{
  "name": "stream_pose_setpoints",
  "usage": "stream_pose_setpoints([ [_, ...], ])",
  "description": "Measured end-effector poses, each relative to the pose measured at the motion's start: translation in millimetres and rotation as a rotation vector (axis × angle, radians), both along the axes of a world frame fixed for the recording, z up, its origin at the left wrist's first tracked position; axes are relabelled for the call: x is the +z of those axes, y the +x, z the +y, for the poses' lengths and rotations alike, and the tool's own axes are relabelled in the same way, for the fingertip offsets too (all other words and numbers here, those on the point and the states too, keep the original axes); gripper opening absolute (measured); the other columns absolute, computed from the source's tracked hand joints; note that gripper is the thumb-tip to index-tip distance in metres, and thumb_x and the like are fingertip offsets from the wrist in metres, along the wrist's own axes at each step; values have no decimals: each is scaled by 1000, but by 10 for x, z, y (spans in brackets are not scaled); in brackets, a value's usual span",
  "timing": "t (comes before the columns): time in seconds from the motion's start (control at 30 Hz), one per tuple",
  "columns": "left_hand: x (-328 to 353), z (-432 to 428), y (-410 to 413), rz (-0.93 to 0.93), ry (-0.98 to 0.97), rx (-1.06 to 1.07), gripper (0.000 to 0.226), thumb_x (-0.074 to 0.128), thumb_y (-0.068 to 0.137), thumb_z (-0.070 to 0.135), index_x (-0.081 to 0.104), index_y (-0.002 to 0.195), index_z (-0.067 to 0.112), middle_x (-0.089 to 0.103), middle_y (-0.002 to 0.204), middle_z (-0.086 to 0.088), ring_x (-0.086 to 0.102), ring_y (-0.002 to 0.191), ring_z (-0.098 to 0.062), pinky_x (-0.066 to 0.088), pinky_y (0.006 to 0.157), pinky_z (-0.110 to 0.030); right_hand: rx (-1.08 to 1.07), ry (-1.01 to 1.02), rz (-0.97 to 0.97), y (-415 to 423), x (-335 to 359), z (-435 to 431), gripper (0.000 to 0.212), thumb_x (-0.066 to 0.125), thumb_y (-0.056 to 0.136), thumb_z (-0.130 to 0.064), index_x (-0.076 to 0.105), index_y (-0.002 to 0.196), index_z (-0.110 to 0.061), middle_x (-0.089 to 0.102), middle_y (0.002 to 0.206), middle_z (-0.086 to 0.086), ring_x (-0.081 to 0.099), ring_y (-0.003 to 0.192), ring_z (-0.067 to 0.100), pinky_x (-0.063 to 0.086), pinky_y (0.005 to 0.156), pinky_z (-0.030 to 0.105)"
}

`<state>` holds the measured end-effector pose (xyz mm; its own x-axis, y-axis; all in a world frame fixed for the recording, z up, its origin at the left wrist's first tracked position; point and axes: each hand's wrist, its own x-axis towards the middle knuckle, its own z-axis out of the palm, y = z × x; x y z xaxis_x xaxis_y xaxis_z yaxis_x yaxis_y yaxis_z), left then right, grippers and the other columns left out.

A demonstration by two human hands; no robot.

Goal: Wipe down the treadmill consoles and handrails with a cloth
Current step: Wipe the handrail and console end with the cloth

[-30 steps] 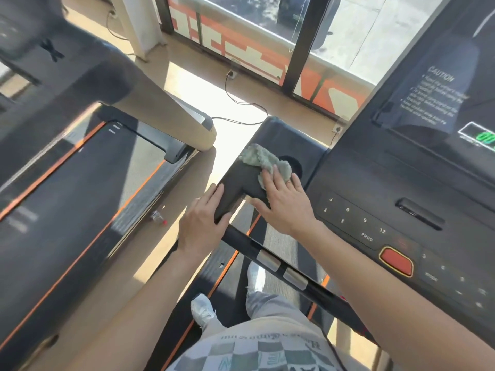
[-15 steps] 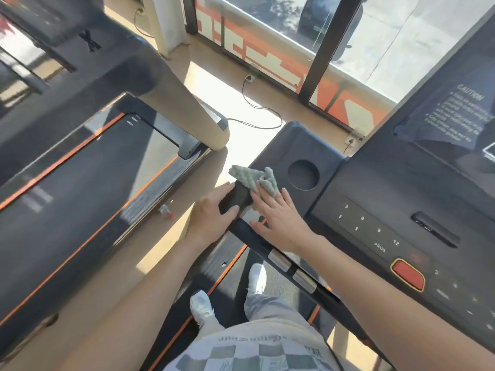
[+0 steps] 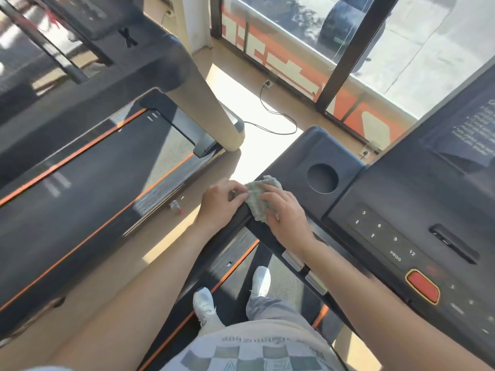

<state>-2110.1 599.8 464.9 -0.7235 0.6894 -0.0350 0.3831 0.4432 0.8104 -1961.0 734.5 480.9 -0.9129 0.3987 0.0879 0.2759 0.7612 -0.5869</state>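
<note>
Cloth (image 3: 257,202), crumpled grey-green, sits on the corner where the handrail (image 3: 272,241) meets the console (image 3: 417,188), directly under the grip. Right hand (image 3: 288,218) lies on top, fingers fairly straight, pressing it onto the black plastic, not wrapped round it. The thumb is hidden, so we can't rule out a pinch underneath. A bit of cloth pokes out past the fingertips at 11 o'clock and a flap hangs over the rail edge at 7 o'clock. Left hand (image 3: 218,206) is just beside at 9 o'clock, fingers curled over the rail end and gripping it, fingertips touching the cloth's edge.

Outward: cup holder (image 3: 322,178) at 2 o'clock, near but apart from the cloth. Keypad (image 3: 385,236) at 4 o'clock, red button (image 3: 422,286) further along the same line. Two silver sensor plates (image 3: 293,259) at 5 o'clock on the crossbar, just past our right wrist. Small bottle (image 3: 175,204) on the floor at 9 o'clock beyond the left hand, neighbouring treadmill (image 3: 80,183) beyond that.

Progress, our judgement: mid-task, working the left corner of this machine. No streaks or wet marks show, so we can't tell which surfaces are already wiped. Keypad, red button, crossbar and screen (image 3: 468,137) all lie off to the right, away from the cloth, so we count them as possibly still to do. The same goes for the neighbouring treadmill's console and rails
</note>
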Motion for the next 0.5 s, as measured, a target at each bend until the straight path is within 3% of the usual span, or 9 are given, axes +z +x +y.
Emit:
stream_pose_setpoints([
  [0.1,26,88,-92,3,-82,17,4,72,93,25,73,92,21,67,98,6,65,84,-14,56,81,-41,-97,179,29,-71,2,-39,27,70,87,-4,72,112,-12,67,127,0,51,105,28,52,87,43],
  [0.2,72,172,-145,-27,-92,19,9,68,95,17,72,99,25,65,105,8,65,93,-14,56,83,-35,-172,278,15,-164,-1,-110,20,70,83,-4,74,101,-13,62,120,8,49,97,32,49,82,39],
  [0.3,134,182,-86,-153,-57,-75,29,59,97,8,75,117,24,71,117,8,64,105,-8,55,89,-24,-214,178,-19,-179,-30,-175,23,68,84,0,72,104,-8,59,111,11,51,94,31,54,77,42],
  [0.4,116,95,3,-222,-43,-76,27,67,95,27,74,122,26,71,124,10,61,109,-6,53,96,-28,-203,53,-44,-115,-45,-251,28,71,83,2,70,109,-6,58,113,8,55,100,28,53,80,36],
  [0.5,84,-71,86,-162,-69,-74,36,77,88,38,71,122,26,68,125,8,60,109,-10,52,94,-31,-172,0,-52,-59,-33,-353,26,76,83,-4,70,108,-8,56,115,4,55,99,21,47,82,26],
])
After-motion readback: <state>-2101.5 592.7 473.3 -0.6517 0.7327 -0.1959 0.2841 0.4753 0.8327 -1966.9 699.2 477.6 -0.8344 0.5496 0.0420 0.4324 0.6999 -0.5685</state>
